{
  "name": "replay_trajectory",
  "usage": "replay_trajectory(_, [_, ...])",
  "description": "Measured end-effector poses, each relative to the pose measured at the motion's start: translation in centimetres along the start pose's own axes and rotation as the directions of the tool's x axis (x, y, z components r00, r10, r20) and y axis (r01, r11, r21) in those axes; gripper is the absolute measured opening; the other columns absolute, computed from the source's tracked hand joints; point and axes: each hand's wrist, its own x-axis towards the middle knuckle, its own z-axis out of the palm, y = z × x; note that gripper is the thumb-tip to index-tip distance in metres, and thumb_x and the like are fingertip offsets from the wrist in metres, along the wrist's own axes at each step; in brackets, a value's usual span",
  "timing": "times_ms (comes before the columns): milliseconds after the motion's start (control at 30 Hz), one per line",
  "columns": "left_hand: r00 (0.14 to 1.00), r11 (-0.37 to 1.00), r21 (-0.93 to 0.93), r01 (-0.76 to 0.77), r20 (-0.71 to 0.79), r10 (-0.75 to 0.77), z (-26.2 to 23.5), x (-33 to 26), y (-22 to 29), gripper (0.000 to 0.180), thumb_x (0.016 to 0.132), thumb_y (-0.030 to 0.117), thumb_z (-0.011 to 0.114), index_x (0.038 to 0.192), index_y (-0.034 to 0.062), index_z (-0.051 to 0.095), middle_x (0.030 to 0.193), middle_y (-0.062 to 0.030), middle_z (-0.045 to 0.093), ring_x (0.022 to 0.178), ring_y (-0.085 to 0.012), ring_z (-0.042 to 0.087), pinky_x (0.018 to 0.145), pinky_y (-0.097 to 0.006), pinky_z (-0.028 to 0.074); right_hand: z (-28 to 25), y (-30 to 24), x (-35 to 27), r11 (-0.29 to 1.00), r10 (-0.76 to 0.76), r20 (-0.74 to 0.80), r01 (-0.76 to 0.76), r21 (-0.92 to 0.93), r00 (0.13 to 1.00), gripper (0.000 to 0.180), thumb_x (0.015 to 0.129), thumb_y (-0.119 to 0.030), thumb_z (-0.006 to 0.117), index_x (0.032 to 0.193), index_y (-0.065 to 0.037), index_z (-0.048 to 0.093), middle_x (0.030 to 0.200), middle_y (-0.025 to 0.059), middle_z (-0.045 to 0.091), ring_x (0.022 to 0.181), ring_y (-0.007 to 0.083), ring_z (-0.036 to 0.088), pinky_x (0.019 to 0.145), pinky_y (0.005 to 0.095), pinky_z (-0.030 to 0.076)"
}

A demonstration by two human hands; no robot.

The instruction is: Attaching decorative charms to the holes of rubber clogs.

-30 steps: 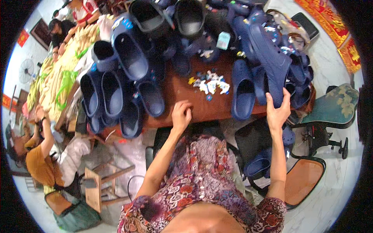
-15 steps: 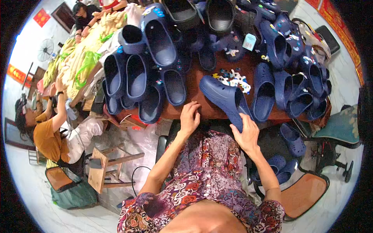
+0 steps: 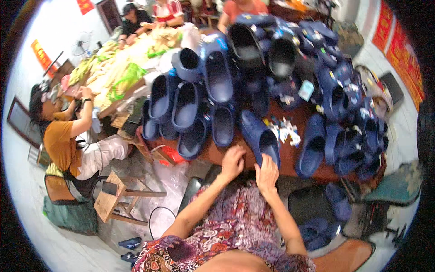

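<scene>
A navy foam clog (image 3: 257,133) lies at the front of the brown tabletop, its toe pointing away from me. My right hand (image 3: 267,174) grips it by the heel. Just left of that heel, my left hand (image 3: 233,162) rests at the table's edge, fingers loosely bent and apart, with nothing in them. Small white, blue and yellow charms (image 3: 286,131) are heaped right of the held clog. Beyond them, another navy clog (image 3: 311,145) sits with its opening up. Stacked navy clogs (image 3: 185,106) stand close to my left hand.
More clogs (image 3: 358,131) crowd the right side, one with a pale blue tag (image 3: 306,90). At left, a co-worker in an orange-brown top (image 3: 59,136) sits by a pale yellow pile (image 3: 118,68); others are at the back. A wooden stool (image 3: 120,195) and a green chair (image 3: 394,183) flank me.
The view has shifted, bringing more of the far side into sight. My right hand has brought the clog leftward, nearer my left hand, and turned it so its opening shows.
</scene>
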Motion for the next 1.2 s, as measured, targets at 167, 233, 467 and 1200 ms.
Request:
replay_trajectory(167, [0.999, 0.999, -0.021, 0.029, 0.022, -0.029, 0.2, -0.7, 0.4, 0.035, 0.072, 0.003, 0.062, 0.107, 0.0043, 0.063, 0.119, -0.0166, 0.06, 0.113, -0.036, 0.055, 0.099, -0.043, 0.045, 0.7, -1.4, 0.6, 1.0, 0.002, 0.044, -0.003, 0.024, 0.999, 0.042, 0.08, -0.01, 0.066, 0.118, -0.001, 0.051, 0.11, 0.0177, 0.057, 0.098, 0.036, 0.059, 0.086, 0.0422, 0.048])
replay_trajectory(233, [1.0, 1.0, 0.0, 0.01, 0.022, -0.01, 0.1, -0.8, 0.2, 0.036, 0.072, 0.003, 0.063, 0.108, 0.0045, 0.062, 0.119, -0.0159, 0.06, 0.114, -0.0359, 0.055, 0.099, -0.044, 0.045, 0.7, -1.4, 0.5, 0.999, -0.013, 0.044, 0.011, 0.032, 0.999, 0.04, 0.08, -0.009, 0.065, 0.117, -0.001, 0.051, 0.109, 0.0176, 0.056, 0.097, 0.0361, 0.059, 0.085, 0.0422, 0.048])
replay_trajectory(467, [0.999, 1.0, -0.018, 0.012, -0.031, -0.013, 0.0, -0.2, 0.0, 0.035, 0.072, 0.005, 0.065, 0.107, 0.0044, 0.063, 0.115, -0.0147, 0.061, 0.112, -0.0348, 0.056, 0.097, -0.043, 0.047, 0.4, -2.0, 1.1, 0.997, -0.012, 0.072, 0.007, 0.072, 0.997, 0.034, 0.082, -0.006, 0.06, 0.113, 0.0, 0.051, 0.103, 0.02, 0.056, 0.09, 0.0393, 0.059, 0.078, 0.0461, 0.048])
replay_trajectory(1200, [0.953, 0.952, -0.128, 0.279, -0.088, -0.291, 0.0, 2.5, 1.0, 0.056, 0.079, 0.024, 0.067, 0.127, 0.0006, 0.05, 0.109, -0.022, 0.062, 0.1, -0.0392, 0.059, 0.089, -0.046, 0.046, -3.2, 7.4, 3.9, 0.996, 0.085, -0.351, -0.072, 0.049, 0.933, 0.015, 0.086, -0.007, 0.06, 0.1, -0.002, 0.059, 0.105, 0.0161, 0.056, 0.103, 0.0342, 0.054, 0.091, 0.0423, 0.043])
